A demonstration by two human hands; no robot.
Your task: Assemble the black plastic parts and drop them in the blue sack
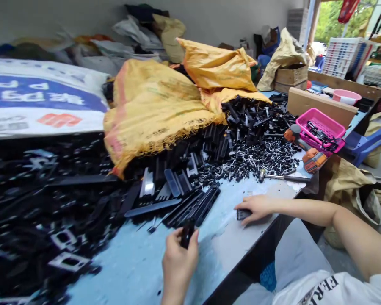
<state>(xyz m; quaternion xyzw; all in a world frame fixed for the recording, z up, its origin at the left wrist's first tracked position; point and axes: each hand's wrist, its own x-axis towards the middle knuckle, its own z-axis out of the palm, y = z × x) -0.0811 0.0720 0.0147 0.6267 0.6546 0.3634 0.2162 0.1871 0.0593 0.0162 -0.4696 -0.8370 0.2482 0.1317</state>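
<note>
My left hand [178, 262] is closed around a small black plastic part [187, 234], held upright just above the pale blue table [136, 262]. My right hand [255, 208] lies palm down near the table's front edge, its fingers curled over another small black piece [242, 214] that rests on the surface. A row of long black strips [195, 206] lies just beyond my left hand. A large heap of black plastic parts [47, 212] fills the left side.
Yellow woven sacks [152, 106] lie over more black parts at the middle. A hammer [282, 176], an orange cordless drill [307, 154] and a pink basket [320, 127] sit at the right. Cardboard boxes [292, 76] stand behind. A blue chair [368, 142] is off the table's right side.
</note>
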